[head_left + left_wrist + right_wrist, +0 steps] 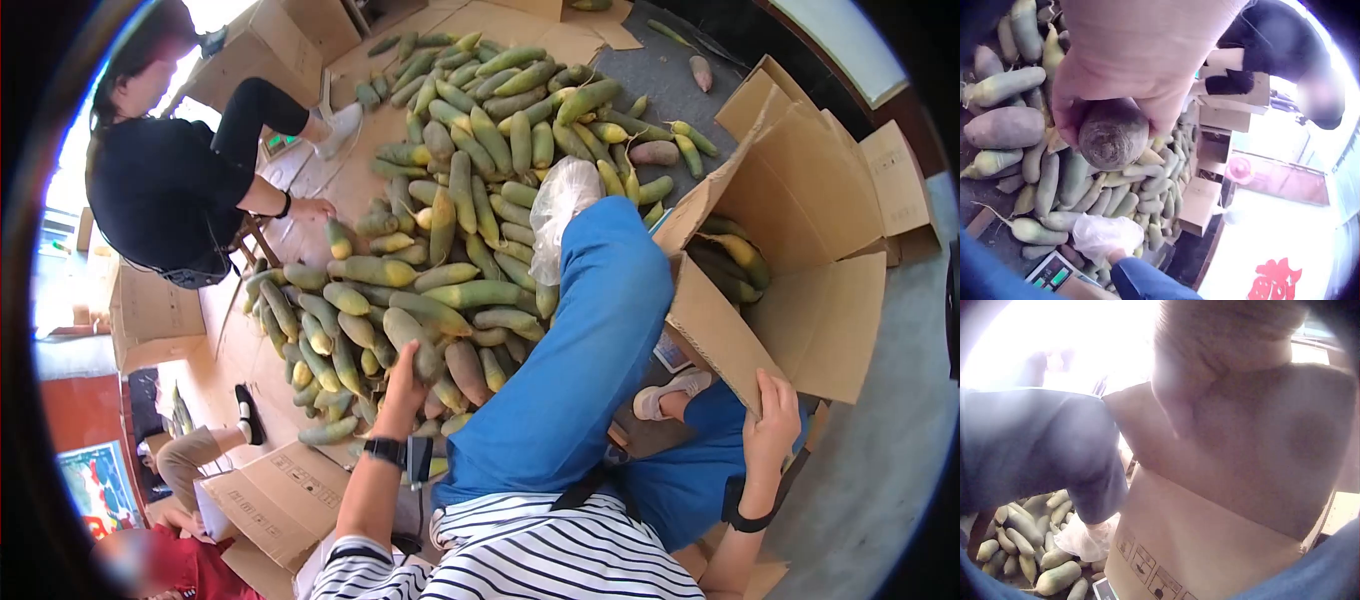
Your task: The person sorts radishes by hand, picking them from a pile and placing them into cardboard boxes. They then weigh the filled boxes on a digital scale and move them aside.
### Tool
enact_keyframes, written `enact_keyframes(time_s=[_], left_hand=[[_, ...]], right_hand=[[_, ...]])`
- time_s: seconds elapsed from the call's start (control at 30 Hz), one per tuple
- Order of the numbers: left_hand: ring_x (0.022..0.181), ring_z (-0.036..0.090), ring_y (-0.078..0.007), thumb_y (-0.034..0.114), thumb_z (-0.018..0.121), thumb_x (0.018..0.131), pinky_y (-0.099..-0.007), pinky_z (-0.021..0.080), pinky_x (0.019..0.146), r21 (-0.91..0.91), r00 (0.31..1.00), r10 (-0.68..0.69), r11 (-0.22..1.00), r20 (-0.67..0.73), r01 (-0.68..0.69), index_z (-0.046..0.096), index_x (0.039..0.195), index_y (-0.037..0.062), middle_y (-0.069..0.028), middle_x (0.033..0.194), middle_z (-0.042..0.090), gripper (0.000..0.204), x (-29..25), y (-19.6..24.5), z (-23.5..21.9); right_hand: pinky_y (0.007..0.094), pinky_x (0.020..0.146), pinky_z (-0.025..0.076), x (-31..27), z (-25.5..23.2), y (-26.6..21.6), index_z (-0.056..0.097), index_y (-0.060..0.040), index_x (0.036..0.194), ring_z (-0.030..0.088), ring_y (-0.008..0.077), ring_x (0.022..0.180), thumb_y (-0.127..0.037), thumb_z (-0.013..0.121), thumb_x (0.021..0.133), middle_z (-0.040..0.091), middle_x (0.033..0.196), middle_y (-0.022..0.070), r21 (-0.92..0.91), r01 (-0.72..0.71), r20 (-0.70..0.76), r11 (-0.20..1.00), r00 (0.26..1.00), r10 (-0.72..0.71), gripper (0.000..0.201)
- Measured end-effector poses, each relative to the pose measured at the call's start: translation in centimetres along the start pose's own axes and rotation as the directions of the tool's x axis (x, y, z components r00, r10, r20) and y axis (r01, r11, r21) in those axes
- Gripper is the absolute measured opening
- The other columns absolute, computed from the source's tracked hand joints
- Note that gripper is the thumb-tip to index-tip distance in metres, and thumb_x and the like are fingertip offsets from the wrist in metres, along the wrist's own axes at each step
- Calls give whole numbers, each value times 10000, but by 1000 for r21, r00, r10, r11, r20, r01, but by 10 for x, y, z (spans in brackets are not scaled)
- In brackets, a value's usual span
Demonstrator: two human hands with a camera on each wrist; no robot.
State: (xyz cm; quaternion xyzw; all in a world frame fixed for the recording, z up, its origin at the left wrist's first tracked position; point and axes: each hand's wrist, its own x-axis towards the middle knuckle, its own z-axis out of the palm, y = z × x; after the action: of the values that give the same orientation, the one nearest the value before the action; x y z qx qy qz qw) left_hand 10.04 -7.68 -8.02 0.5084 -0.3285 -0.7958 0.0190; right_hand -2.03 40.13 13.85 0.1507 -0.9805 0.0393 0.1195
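My left hand [402,388] grips a thick green radish [408,335] above the near side of a big heap of green radishes [480,295]. In the left wrist view that radish [1114,139] shows its blunt, brownish end, with thumb and fingers on either side. At the right, my right hand [770,428] holds the edge of a flap [722,328] of an open cardboard box [815,215]. Several radishes [735,262] lie inside this box. From the right wrist, my right hand [1210,369] appears against the brown cardboard flap [1254,462], its fingertips partly blurred.
A scale [1057,275] with a lit display stands beside the box. My leg [590,330], its shoe in a plastic bag [562,212], extends into the heap. Another person [165,185] sits at the far left, reaching toward the radishes. More cardboard boxes [285,500] stand at the left.
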Motion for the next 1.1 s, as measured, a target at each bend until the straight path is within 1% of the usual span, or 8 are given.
enact_keyframes(time_s=[0.13, 0.27, 0.4, 0.63, 0.83, 0.97, 1.03, 1.1], left_hand=[[939, 633, -266, 293, 590, 922, -395, 534, 783, 171, 991, 44, 983, 127, -65, 522, 1220, 1, -129, 1068, 610, 423, -50, 6, 6], [901, 616, -175, 233, 638, 879, -312, 500, 790, 374, 925, 205, 869, 321, -323, 532, 1179, -58, -88, 1023, 627, 431, -121, 34, 62], [961, 576, -146, 273, 724, 783, -276, 458, 849, 438, 655, 440, 501, 614, -747, 514, 1241, -26, -74, 1060, 618, 586, -182, 53, 139], [932, 606, -173, 202, 765, 716, -311, 482, 841, 289, 309, 210, 124, 927, -949, 528, 1238, -40, -113, 1014, 636, 622, -220, 55, 288], [1001, 621, -236, 233, 748, 771, -344, 476, 900, 146, 181, -275, -145, 944, -979, 580, 1187, -19, -163, 1057, 650, 514, -195, 20, 432], [1025, 621, -295, 231, 730, 805, -374, 474, 916, 74, 140, -372, -187, 918, -980, 572, 1198, -17, -196, 1093, 641, 491, -140, -20, 470], [1043, 612, -325, 200, 687, 849, -377, 471, 922, 11, 61, -152, -309, 986, -951, 568, 1203, -16, -208, 1143, 622, 431, -136, -24, 463], [1055, 604, -340, 176, 665, 863, -377, 469, 925, 20, 75, -164, -316, 984, -949, 565, 1201, -17, -216, 1160, 610, 401, -158, -18, 443]], right_hand=[[405, 833, 487, -1, -1, -1, 640, -35, 1132, 585, 333, 976, 84, 644, 661, 601, 1018, 121, 36, -9, 1, 999, 1000, 9, 486], [400, 859, 484, -4, -1, 2, 633, -25, 1142, 580, 320, 986, 73, 624, 654, 601, 1037, 113, 58, -12, 17, 998, 1000, 11, 498], [375, 805, 498, -9, 5, 9, 635, -47, 1102, 587, 287, 952, -32, 592, 727, 603, 1007, 86, 32, -5, -25, 999, 1000, 6, 378], [324, 750, 509, -15, 11, 6, 638, -63, 1086, 588, 221, 906, -104, 590, 760, 594, 943, 49, 23, -38, -72, 999, 997, 40, 331], [313, 730, 501, -16, 14, 9, 643, -65, 1075, 573, 203, 871, -124, 584, 772, 577, 901, 40, -15, -32, -112, 999, 993, 30, 314], [305, 735, 494, -15, 11, 10, 642, -56, 1085, 567, 193, 875, -145, 584, 772, 567, 887, 37, -22, -39, -80, 999, 996, 38, 330], [308, 741, 496, -14, 10, 10, 644, -65, 1107, 571, 196, 888, -130, 585, 763, 581, 920, 37, -6, -64, -54, 998, 996, 64, 355], [311, 746, 498, -16, 7, 9, 647, -74, 1129, 576, 200, 901, -114, 585, 753, 595, 953, 37, 17, -89, -18, 996, 996, 90, 383]])
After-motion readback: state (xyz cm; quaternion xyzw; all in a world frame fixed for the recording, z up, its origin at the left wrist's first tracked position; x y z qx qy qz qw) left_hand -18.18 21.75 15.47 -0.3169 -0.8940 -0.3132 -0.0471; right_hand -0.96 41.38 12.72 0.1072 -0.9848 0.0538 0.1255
